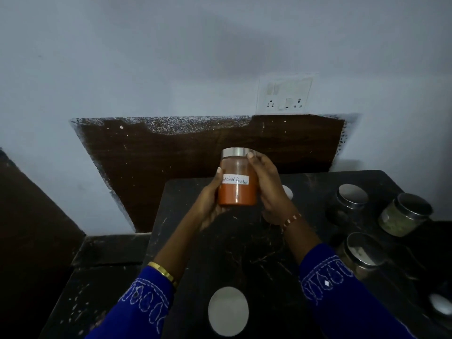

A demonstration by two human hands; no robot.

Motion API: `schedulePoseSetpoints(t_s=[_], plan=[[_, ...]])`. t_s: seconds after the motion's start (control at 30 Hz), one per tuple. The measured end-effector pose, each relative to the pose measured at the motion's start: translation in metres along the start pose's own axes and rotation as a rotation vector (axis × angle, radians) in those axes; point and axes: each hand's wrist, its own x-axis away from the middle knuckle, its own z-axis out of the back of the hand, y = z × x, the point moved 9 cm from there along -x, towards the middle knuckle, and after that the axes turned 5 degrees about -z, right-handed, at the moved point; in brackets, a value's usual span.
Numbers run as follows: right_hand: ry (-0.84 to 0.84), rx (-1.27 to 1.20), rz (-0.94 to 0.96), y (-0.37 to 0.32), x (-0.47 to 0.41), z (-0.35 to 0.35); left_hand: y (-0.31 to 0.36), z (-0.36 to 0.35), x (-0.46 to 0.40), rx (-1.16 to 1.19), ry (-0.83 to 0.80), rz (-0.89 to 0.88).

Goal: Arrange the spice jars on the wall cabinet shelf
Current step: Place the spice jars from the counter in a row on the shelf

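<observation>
I hold a clear jar of red chilli powder [237, 189] upright above the black countertop [186, 241]. It has a steel lid and a white handwritten label facing me. My left hand [209, 206] cups its lower left side and base. My right hand [267, 189] wraps its right side, with the thumb at the lid's edge. More steel-lidded jars stand on the counter: one with a dark filling [348, 204], one with greenish contents [404, 216], one at the right [362, 255], and one close to me, seen from above [228, 311]. No wall cabinet shelf is in view.
A pale wall with a switch and socket plate [285, 94] rises behind the counter. A dark brown backsplash panel [171, 152] sits below it. A lower dark ledge [102, 277] lies at the left. Another lid [440, 307] shows at the right edge.
</observation>
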Motion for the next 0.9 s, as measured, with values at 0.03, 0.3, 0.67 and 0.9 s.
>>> schedulePoseSetpoints(t_s=[0.03,0.3,0.67,0.9], plan=[[0.02,0.069,0.019,-0.007,0.002,0.003,0.003,-0.002,0.0,-0.03,0.026,-0.019],[-0.065,0.348,0.098,-0.046,0.019,-0.007,0.054,-0.014,-0.001,-0.208,0.202,-0.182],[0.037,0.19,0.614,-0.261,0.046,-0.042,0.28,-0.097,0.034,-0.406,0.245,-0.803],[-0.006,0.041,0.889,-0.383,0.062,-0.071,0.412,-0.135,0.064,-0.464,0.306,-1.12]])
